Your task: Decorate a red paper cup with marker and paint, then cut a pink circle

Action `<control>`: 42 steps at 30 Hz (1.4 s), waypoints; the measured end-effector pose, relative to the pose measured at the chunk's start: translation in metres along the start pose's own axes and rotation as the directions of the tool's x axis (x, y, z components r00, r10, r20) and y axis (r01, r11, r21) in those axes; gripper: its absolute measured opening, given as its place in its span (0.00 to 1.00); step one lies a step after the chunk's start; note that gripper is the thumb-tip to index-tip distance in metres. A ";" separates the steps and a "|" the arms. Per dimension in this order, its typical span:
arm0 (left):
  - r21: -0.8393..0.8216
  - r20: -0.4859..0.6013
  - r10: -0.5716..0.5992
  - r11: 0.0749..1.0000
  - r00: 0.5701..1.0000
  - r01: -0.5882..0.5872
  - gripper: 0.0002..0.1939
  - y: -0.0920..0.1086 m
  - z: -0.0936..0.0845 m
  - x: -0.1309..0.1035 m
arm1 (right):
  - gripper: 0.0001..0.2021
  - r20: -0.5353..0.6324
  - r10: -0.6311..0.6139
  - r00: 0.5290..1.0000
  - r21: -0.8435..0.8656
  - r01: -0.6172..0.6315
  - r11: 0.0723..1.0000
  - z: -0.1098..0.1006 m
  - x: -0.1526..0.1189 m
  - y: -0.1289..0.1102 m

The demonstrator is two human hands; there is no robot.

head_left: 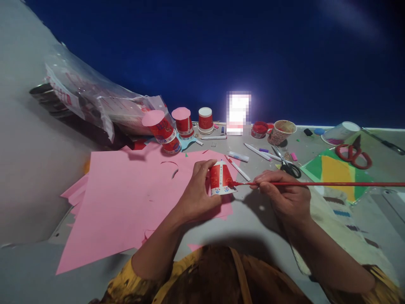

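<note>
My left hand (200, 190) is closed around a paper cup (218, 179), turned upside down with its wide rim low. Red covers much of the cup's side, with a white printed strip and small blue marks near the rim. In my right hand (286, 196) is a long, thin red-handled paintbrush (329, 184), pinched close to its bristles. The brush's red tip touches the cup's right side. Just behind the cup lies a red-and-white marker (238, 168).
Pink paper sheets (126, 202) cover the left. Behind stand decorated cups (185, 124), a red paint jar (259, 129) and a speckled cup (282, 131). Black scissors (289, 168), red-handled scissors (353, 156) on a green-yellow sheet (337, 173) and a pale cloth (325, 223) lie right.
</note>
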State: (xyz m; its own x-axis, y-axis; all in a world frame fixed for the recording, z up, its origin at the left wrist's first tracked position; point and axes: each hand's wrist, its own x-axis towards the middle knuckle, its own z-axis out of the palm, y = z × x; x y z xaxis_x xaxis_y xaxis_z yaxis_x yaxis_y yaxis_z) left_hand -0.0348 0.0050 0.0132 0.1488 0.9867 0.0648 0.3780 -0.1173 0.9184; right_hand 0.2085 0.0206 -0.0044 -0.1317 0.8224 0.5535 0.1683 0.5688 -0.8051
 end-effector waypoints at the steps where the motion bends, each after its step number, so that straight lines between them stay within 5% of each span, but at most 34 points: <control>1: 0.002 0.000 -0.007 1.000 1.000 0.007 0.40 0.000 0.000 0.000 | 0.06 0.005 0.000 1.000 -0.001 0.000 1.000 0.000 0.000 0.000; 13: 0.017 -0.014 -0.007 1.000 1.000 0.008 0.43 -0.001 0.002 0.000 | 0.07 0.106 -0.051 0.993 0.037 0.047 0.998 0.003 0.001 -0.003; 20: 0.001 -0.007 -0.002 1.000 1.000 0.002 0.42 0.001 0.001 0.000 | 0.05 0.025 -0.010 1.000 0.022 0.009 1.000 -0.001 0.001 -0.002; 42: 0.028 -0.009 0.021 0.999 1.000 -0.020 0.41 0.002 0.000 -0.001 | 0.07 0.059 -0.024 0.998 -0.027 0.026 0.999 0.001 0.005 -0.006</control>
State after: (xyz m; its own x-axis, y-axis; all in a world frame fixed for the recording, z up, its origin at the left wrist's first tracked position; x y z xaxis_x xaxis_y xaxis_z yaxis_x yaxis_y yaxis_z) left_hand -0.0342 0.0042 0.0151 0.1481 0.9851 0.0872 0.4005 -0.1404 0.9055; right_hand 0.2062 0.0216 0.0034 -0.1927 0.8062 0.5594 0.1913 0.5900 -0.7844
